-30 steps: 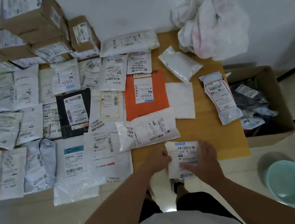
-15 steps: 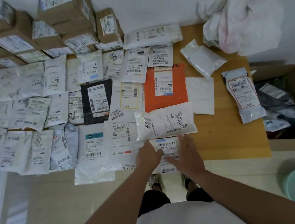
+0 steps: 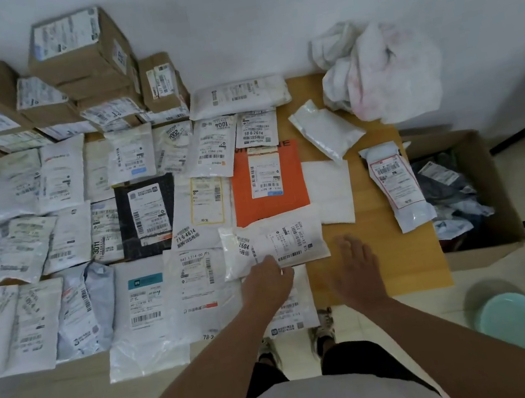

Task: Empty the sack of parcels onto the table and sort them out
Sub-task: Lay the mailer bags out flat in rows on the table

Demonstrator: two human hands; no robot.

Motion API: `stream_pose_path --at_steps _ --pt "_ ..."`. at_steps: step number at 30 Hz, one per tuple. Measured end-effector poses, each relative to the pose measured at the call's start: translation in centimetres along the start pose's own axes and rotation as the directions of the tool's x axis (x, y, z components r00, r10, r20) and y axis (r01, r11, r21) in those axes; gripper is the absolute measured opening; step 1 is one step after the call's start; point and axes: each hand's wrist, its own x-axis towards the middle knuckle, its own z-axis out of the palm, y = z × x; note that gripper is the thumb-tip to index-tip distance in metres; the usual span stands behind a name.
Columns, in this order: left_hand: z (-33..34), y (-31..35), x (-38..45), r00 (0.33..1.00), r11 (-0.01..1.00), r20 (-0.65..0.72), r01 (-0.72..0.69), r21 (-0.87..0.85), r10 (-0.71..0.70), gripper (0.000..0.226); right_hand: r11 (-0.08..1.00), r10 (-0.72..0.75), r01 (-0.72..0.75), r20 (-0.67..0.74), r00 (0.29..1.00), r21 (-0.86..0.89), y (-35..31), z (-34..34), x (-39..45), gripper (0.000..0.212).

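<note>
One view only, head camera. Left hand [image 3: 268, 276] rests curled on the small white parcel [image 3: 290, 309] at the table [image 3: 387, 268] near edge, six o'clock; whether it grips cannot be told. Right hand [image 3: 357, 264] hovers flat, fingers straight, holding nothing. Risk: this parcel overhangs the edge and could slide off. Bare wood lies at three o'clock; the emptied sack [image 3: 382, 71] sits at one o'clock.
</note>
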Motion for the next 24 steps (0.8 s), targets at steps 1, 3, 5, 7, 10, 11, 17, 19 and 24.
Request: stream_pose_path --at_steps 1,3,5,7,10,11,17,19,24 --pt "-0.3 1.1 0.4 0.999 0.999 -0.020 -0.042 -0.006 0.042 0.023 0.998 0.050 -0.051 -0.008 0.999 -0.027 1.1 -0.9 1.0 0.072" --pt "-0.7 3.4 1.5 0.988 0.989 -0.052 -0.144 -0.026 0.142 0.018 0.985 0.163 -0.163 -0.011 0.987 -0.062 2.9 -2.6 3.2 0.063" --pt "-0.7 6.0 2.9 0.969 0.970 -0.059 -0.241 -0.024 0.239 0.016 0.972 0.219 -0.221 -0.039 0.975 -0.074 5.0 -3.9 5.4 0.052" --pt "-0.3 8.2 4.2 0.950 0.953 -0.067 -0.304 0.006 0.304 0.018 0.983 0.169 -0.173 -0.062 0.984 -0.056 6.5 -4.9 7.2 0.041" --pt "1.0 11.3 6.1 0.925 0.923 -0.105 -0.345 0.171 0.366 0.031 0.994 0.109 -0.108 0.129 0.986 -0.011 7.4 -5.1 10.6 0.037" --pt "1.4 12.1 6.8 0.924 0.914 -0.106 -0.338 0.223 0.367 0.036 0.991 0.125 -0.132 0.195 0.973 0.019 7.3 -4.8 11.6 0.041" --pt "3.0 15.2 9.5 0.973 0.890 0.078 -0.232 0.392 0.219 0.045 0.764 0.405 -0.539 0.385 0.829 0.356 5.6 -3.4 15.8 0.074" --pt "3.1 15.7 9.8 0.977 0.885 0.108 -0.210 0.416 0.182 0.044 0.624 0.430 -0.647 0.499 0.753 0.438 5.5 -2.5 16.6 0.069" --pt "2.7 16.0 9.9 0.982 0.922 0.067 -0.189 0.337 0.177 0.047 0.514 0.439 -0.680 0.521 0.732 0.523 6.2 -2.1 16.3 0.040"
